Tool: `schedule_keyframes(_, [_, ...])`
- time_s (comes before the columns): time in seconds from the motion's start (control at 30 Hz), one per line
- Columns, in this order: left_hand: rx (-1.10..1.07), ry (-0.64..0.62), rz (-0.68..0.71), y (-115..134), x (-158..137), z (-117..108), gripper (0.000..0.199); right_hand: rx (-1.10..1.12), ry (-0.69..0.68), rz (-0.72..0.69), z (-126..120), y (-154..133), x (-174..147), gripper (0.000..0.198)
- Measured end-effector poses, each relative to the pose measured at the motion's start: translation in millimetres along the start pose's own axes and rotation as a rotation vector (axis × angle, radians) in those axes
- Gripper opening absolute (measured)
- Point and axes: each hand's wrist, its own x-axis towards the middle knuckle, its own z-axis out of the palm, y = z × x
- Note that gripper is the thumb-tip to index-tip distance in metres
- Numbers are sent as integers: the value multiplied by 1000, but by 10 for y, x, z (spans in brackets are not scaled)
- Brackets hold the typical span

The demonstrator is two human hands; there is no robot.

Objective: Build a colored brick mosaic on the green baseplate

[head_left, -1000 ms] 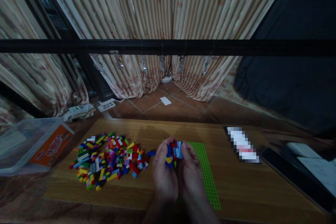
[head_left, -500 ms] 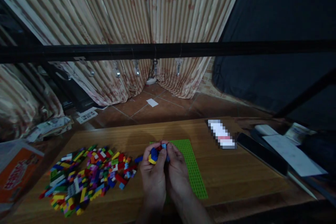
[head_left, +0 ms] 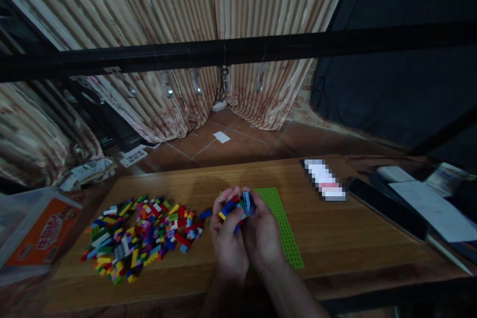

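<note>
My left hand (head_left: 228, 243) is closed around a small cluster of toy building bricks (head_left: 231, 207) in blue, red and yellow. Pressed against it, my right hand (head_left: 266, 233) curls round the other side of the cluster, where a light blue brick (head_left: 246, 202) sticks up. Fingers hide much of the bricks, so how they join cannot be made out. Under and behind the hands lies a green studded baseplate (head_left: 285, 228), partly covered by them. One loose blue brick (head_left: 205, 214) rests on the table just left of my left hand.
A wide pile of mixed bricks (head_left: 143, 238) covers the left of the wooden table (head_left: 324, 238). A blurred-out bright screen (head_left: 325, 180) and a long dark object (head_left: 387, 208) lie at the right. Left of the table stands a plastic box with an orange label (head_left: 40, 233).
My hands have turned the brick cluster, showing more of its blue and light blue pieces. The whole view has shifted slightly, moving the table up and to the right.
</note>
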Motion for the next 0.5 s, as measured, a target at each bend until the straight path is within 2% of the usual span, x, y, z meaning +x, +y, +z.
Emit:
schedule_keyframes(0.1, [-63,-12,-7,30,-4,7,27,-31,-34,-31,28,-14,-43,19])
schedule_keyframes(0.23, [-42,54,-6,26,31,-38,29,-124,-79,-66,45,8,-107,23])
schedule_keyframes(0.4, [364,88,89,47,68,-152,34,-460,-144,-169,38,78,-156,32])
schedule_keyframes(0.5, [493,67,97,90,50,-147,44,-570,-172,-254,30,102,-151,27])
